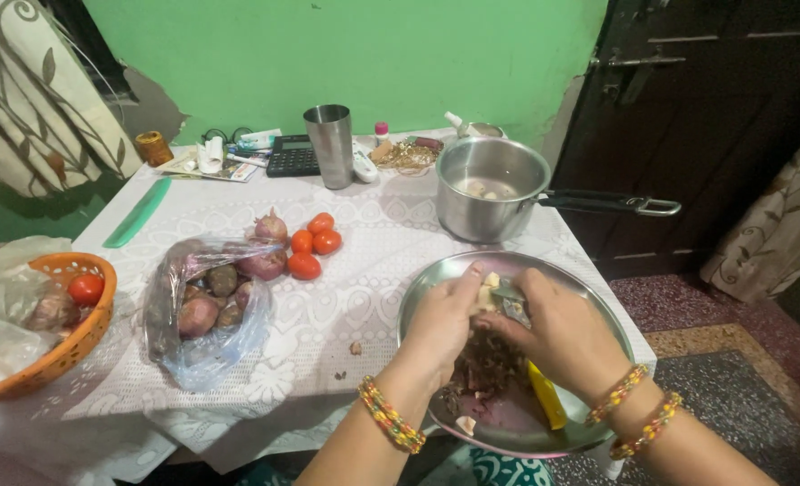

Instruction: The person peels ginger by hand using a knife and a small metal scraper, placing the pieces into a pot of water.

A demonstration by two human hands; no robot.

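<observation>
Peeling is in hand, judging by the scraps: the left hand (440,324) pinches a small pale piece (487,295), likely ginger or garlic, over the plate (598,310) at the table's (373,234) near right edge; the right hand (566,333) has its fingers pressed around a peeler (510,303) laid against the piece; brown peelings (488,364) lie heaped in the plate beside a yellow handle (548,396). The next stroke seems to call for turning the piece to an unpeeled side. Counted: four tomatoes (314,243) mid-table, a fifth in the orange basket (67,346) at the left edge; one pot (490,189); one steel cup (330,144); one bag of onions (206,306); one green comb (137,212); one calculator (292,155).
</observation>
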